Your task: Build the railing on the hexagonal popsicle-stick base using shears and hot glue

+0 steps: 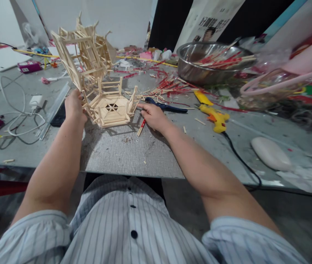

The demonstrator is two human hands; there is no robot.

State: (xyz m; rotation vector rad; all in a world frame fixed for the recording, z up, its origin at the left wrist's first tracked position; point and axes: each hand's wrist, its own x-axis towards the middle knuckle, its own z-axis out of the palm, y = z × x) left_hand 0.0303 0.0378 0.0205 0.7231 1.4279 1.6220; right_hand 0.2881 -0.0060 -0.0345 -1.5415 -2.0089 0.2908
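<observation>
A pale wooden stick model tower point(95, 77) leans to the left on the grey table point(134, 154), its hexagonal base facing me. My left hand point(74, 106) is closed on the model's left lower edge and holds it tilted. My right hand point(153, 116) rests on the table just right of the base, fingers curled around a thin red-tipped stick point(141, 127). Blue-handled pliers point(166, 107) lie right behind that hand.
A yellow glue gun point(213, 116) with a black cord lies to the right. A steel bowl point(199, 68) holds red-tipped sticks, and more lie scattered before it. A pink basket point(276, 88) stands far right. A white charger and cables point(26, 110) lie left.
</observation>
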